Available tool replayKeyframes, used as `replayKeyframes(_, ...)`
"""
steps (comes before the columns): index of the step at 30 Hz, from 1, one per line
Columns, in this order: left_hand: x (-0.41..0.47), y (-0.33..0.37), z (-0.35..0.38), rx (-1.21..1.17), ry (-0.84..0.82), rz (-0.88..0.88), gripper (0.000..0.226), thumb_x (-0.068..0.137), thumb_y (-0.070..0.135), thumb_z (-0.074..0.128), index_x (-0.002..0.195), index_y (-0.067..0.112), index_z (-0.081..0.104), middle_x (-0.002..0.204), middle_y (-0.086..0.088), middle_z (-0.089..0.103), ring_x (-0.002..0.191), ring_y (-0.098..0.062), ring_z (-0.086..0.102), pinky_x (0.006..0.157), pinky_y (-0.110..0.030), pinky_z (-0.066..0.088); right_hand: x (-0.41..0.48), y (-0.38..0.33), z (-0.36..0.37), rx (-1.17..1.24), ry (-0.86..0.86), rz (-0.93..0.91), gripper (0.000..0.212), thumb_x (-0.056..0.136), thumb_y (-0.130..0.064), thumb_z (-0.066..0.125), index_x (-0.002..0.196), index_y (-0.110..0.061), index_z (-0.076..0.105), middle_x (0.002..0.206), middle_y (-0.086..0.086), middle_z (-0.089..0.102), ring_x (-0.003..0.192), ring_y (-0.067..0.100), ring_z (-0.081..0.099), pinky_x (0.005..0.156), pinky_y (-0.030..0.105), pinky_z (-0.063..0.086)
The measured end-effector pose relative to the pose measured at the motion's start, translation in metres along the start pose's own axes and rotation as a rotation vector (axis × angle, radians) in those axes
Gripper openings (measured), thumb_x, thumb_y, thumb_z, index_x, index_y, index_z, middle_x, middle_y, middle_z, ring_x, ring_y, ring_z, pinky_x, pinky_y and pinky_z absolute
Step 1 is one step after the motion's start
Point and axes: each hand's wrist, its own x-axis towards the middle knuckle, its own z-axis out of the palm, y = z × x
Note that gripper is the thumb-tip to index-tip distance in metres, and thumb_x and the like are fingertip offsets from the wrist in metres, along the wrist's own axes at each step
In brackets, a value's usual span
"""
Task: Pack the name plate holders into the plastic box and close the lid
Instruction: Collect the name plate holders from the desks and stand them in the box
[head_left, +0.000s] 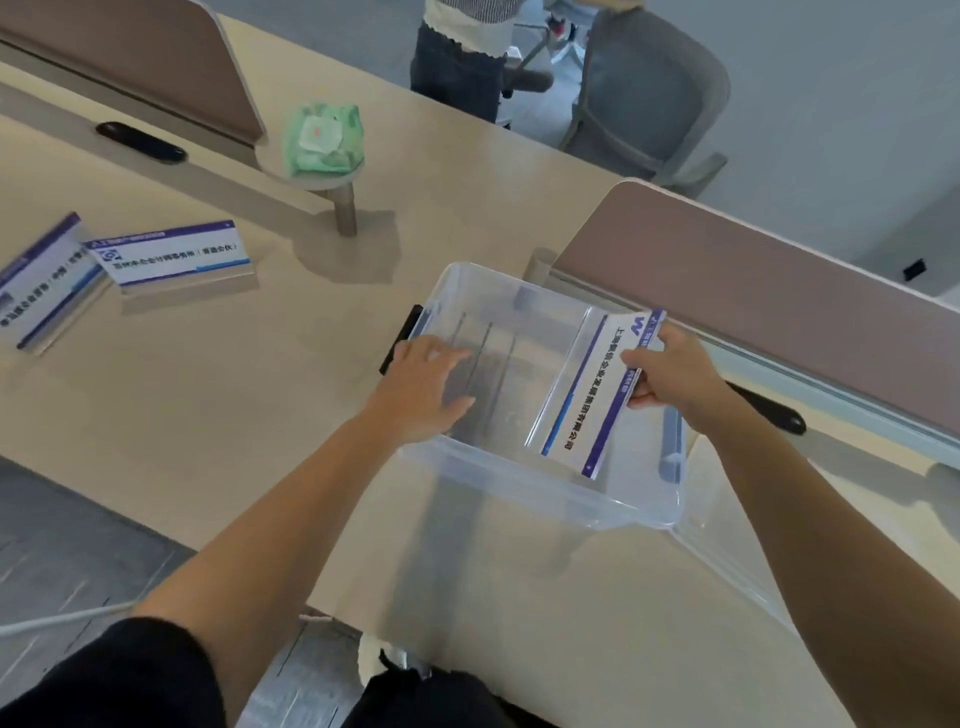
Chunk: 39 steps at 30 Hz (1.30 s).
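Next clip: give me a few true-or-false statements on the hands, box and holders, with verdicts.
1. The right hand grips a name plate holder in the plastic box's opening. True.
2. The left hand holds a second holder. False: it rests open at the box's left side, holding nothing.
3. Two other holders lie on the desk left of the box. True.
4. The box's lid is shut. False: the box stands open.

Three name plate holders (171, 254) (44, 283) (587, 405), one plastic box (540, 487)
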Motion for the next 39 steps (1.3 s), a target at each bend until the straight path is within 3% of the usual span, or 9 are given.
replayKeyframes(4, 0.017, -0.013, 0.0, 0.136, 0.025, -0.096, 0.058, 0.09, 0.038, 0.063, 0.143, 0.023, 0.044, 0.151, -0.011, 0.027, 0.138, -0.036, 0.019, 0.112, -0.043, 0.031, 0.036, 0.021, 0.007, -0.076, -0.046, 0.065, 0.022, 0.094, -0.003, 0.056, 0.115, -0.01, 0.056, 0.082, 0.014, 0.072, 0.055, 0.02, 0.07, 0.047, 0.027, 0.056)
replayKeyframes(9, 0.027, -0.023, 0.008, 0.096, -0.019, -0.304, 0.067, 0.091, 0.039, 0.057, 0.15, 0.031, 0.025, 0.151, -0.007, 0.029, 0.132, -0.035, 0.031, 0.102, -0.047, 0.04, 0.08, 0.045, 0.029, -0.121, -0.162, 0.168, 0.026, 0.092, -0.002, 0.055, 0.115, -0.013, 0.055, 0.089, 0.018, 0.073, 0.067, 0.029, 0.071, 0.055, 0.033, 0.059)
replayKeyframes(17, 0.033, -0.025, 0.013, 0.131, -0.003, -0.321, 0.065, 0.093, 0.036, 0.054, 0.151, 0.031, 0.025, 0.148, -0.001, 0.038, 0.134, -0.031, 0.032, 0.098, -0.044, 0.043, 0.117, 0.055, 0.07, -0.223, -0.257, 0.25, 0.016, 0.092, -0.003, 0.052, 0.104, -0.01, 0.06, 0.09, 0.022, 0.073, 0.073, 0.03, 0.073, 0.068, 0.039, 0.062)
replayKeyframes(20, 0.033, -0.026, 0.014, 0.127, 0.0, -0.318, 0.065, 0.093, 0.035, 0.054, 0.151, 0.032, 0.025, 0.148, -0.002, 0.039, 0.133, -0.031, 0.033, 0.099, -0.044, 0.044, 0.127, 0.061, 0.082, -0.186, -0.27, 0.248, 0.036, 0.09, -0.011, 0.057, 0.126, -0.009, 0.056, 0.099, 0.021, 0.072, 0.066, 0.027, 0.074, 0.059, 0.035, 0.062)
replayKeyframes(23, 0.033, -0.028, 0.014, 0.119, -0.001, -0.326, 0.065, 0.092, 0.034, 0.053, 0.15, 0.035, 0.024, 0.148, 0.0, 0.039, 0.133, -0.029, 0.033, 0.098, -0.042, 0.044, 0.128, 0.07, 0.088, -0.122, -0.251, 0.218, 0.066, 0.09, -0.026, 0.067, 0.149, -0.024, 0.038, 0.104, 0.015, 0.072, 0.072, 0.029, 0.075, 0.069, 0.041, 0.063)
replayKeyframes(26, 0.033, -0.027, 0.014, 0.11, 0.007, -0.33, 0.065, 0.092, 0.033, 0.053, 0.151, 0.036, 0.024, 0.147, 0.0, 0.04, 0.132, -0.029, 0.033, 0.098, -0.04, 0.042, 0.109, 0.077, 0.088, -0.109, -0.257, 0.097, 0.083, 0.091, -0.034, 0.071, 0.154, -0.043, 0.019, 0.112, 0.004, 0.069, 0.077, 0.025, 0.075, 0.079, 0.04, 0.062)
replayKeyframes(28, 0.034, -0.027, 0.014, 0.112, 0.012, -0.331, 0.065, 0.092, 0.033, 0.053, 0.151, 0.036, 0.024, 0.147, -0.001, 0.041, 0.132, -0.029, 0.034, 0.099, -0.04, 0.042, 0.094, 0.087, 0.086, -0.116, -0.321, 0.016, 0.091, 0.088, -0.034, 0.073, 0.153, -0.052, 0.011, 0.122, 0.006, 0.065, 0.079, 0.021, 0.075, 0.083, 0.038, 0.061)
replayKeyframes(32, 0.034, -0.028, 0.015, 0.127, 0.013, -0.33, 0.066, 0.092, 0.032, 0.054, 0.151, 0.035, 0.025, 0.147, -0.001, 0.042, 0.131, -0.029, 0.035, 0.101, -0.041, 0.042, 0.085, 0.105, 0.089, -0.134, -0.4, -0.04, 0.092, 0.088, -0.033, 0.072, 0.151, -0.056, 0.009, 0.138, 0.013, 0.056, 0.076, 0.017, 0.076, 0.073, 0.03, 0.062)
replayKeyframes(39, 0.033, -0.028, 0.015, 0.128, 0.027, -0.328, 0.066, 0.09, 0.031, 0.055, 0.149, 0.036, 0.026, 0.142, 0.0, 0.046, 0.126, -0.029, 0.039, 0.098, -0.042, 0.044, 0.087, 0.104, 0.101, -0.192, -0.404, -0.11, 0.09, 0.087, -0.047, 0.066, 0.15, -0.058, 0.002, 0.142, 0.009, 0.057, 0.077, 0.012, 0.076, 0.092, 0.044, 0.058)
